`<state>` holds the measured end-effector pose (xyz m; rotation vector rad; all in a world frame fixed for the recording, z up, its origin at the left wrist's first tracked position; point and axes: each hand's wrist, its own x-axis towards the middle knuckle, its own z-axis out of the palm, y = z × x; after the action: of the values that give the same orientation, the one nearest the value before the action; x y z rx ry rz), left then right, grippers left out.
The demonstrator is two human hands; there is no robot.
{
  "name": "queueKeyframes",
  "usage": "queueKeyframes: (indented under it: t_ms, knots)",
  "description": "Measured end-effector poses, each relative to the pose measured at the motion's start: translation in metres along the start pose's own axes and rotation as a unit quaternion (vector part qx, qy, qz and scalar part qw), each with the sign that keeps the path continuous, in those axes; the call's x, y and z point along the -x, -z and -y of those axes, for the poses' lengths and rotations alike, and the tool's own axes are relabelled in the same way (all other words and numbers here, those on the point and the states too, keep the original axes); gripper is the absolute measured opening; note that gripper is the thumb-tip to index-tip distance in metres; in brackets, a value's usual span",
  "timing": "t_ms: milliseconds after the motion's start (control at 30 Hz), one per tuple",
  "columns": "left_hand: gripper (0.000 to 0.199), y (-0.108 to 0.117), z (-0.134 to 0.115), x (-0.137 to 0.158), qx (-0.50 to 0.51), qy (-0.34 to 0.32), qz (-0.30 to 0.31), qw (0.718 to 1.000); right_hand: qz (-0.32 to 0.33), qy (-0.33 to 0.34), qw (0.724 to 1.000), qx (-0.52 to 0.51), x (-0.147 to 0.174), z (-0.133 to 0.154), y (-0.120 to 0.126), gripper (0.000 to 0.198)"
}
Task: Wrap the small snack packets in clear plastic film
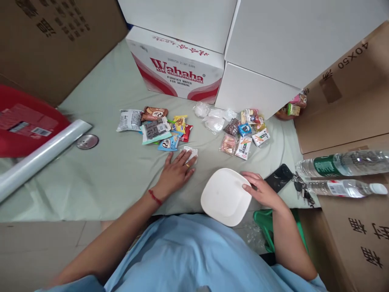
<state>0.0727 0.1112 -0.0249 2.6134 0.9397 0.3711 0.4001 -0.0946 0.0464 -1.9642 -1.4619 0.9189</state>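
Observation:
My left hand lies nearly flat on the green cloth with its fingers stretched out. The fingertips rest on a small crumpled white piece, either film or tissue. Just beyond them sits a heap of packaged snacks. At the right edge of a white squarish plate, my right hand grips with the thumb on top and the other fingers partly hidden. The plate is bare and overhangs the table's front edge. Farther back are a group of small wrapped snacks and several crumpled clear plastic pieces.
A Wahaha carton and white boxes stand behind. On the right lie a black phone, keys and two water bottles. A film roll, metal disc and red container occupy the left.

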Motion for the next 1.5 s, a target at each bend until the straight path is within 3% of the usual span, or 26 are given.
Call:
queueKeyframes:
  t_ms: [67,167,233,333,433,567,767,833,900,1033,1100,1200,1300,1400,1500]
  knots:
    - [0.048,0.003,0.007,-0.001,-0.005,-0.019,0.013,1.0,-0.057,-0.016,0.998,-0.026,-0.019,-0.006,0.007,0.044]
    - [0.048,0.006,0.007,0.0,-0.005,-0.02,0.003,1.0,-0.17,-0.152,0.973,-0.034,-0.06,-0.023,0.023,0.049]
    - [0.046,0.006,0.005,0.001,0.001,-0.016,-0.006,1.0,-0.201,-0.213,0.956,0.022,-0.094,-0.03,0.028,0.045]
    - [0.043,0.005,0.004,0.003,0.011,-0.015,-0.018,1.0,-0.219,-0.22,0.948,0.069,-0.137,-0.029,0.019,0.032]
    - [0.041,0.004,0.007,0.004,0.015,-0.015,-0.022,1.0,-0.229,-0.219,0.947,-0.048,-0.156,-0.023,0.004,0.032]
    - [0.04,0.004,0.008,0.004,0.014,-0.013,-0.031,0.999,-0.22,-0.226,0.94,-0.126,-0.145,-0.02,-0.003,0.04]
    - [0.04,0.006,0.006,0.004,0.018,-0.01,-0.031,0.999,-0.223,-0.2,0.91,-0.287,-0.09,-0.006,0.015,0.063]
    - [0.041,0.007,0.006,0.004,0.015,-0.008,-0.024,1.0,-0.209,-0.167,0.915,-0.303,-0.065,0.007,0.024,0.061]
    - [0.042,0.008,0.005,0.004,0.013,-0.008,-0.018,1.0,-0.155,-0.128,0.932,-0.303,-0.04,0.025,0.03,0.054]
    - [0.041,0.009,0.005,0.004,0.02,0.0,-0.017,1.0,0.076,-0.08,0.977,-0.182,-0.015,0.061,0.018,0.039]
    - [0.041,0.009,0.004,0.004,0.02,0.001,-0.015,1.0,0.139,-0.071,0.986,-0.065,-0.018,0.072,-0.001,0.031]
    - [0.042,0.008,0.004,0.004,0.011,0.002,-0.013,1.0,0.16,-0.055,0.98,0.101,-0.03,0.077,-0.031,0.021]
    - [0.041,0.008,0.004,0.006,-0.001,0.0,-0.015,1.0,0.179,-0.05,0.954,0.234,-0.036,0.08,-0.052,0.018]
    - [0.041,0.007,0.005,0.007,0.0,-0.003,-0.026,1.0,0.144,-0.06,0.938,0.31,-0.029,0.086,-0.063,0.024]
    - [0.039,0.004,0.007,0.006,0.019,-0.005,-0.043,0.999,0.084,-0.041,0.943,0.32,-0.024,0.089,-0.059,0.03]
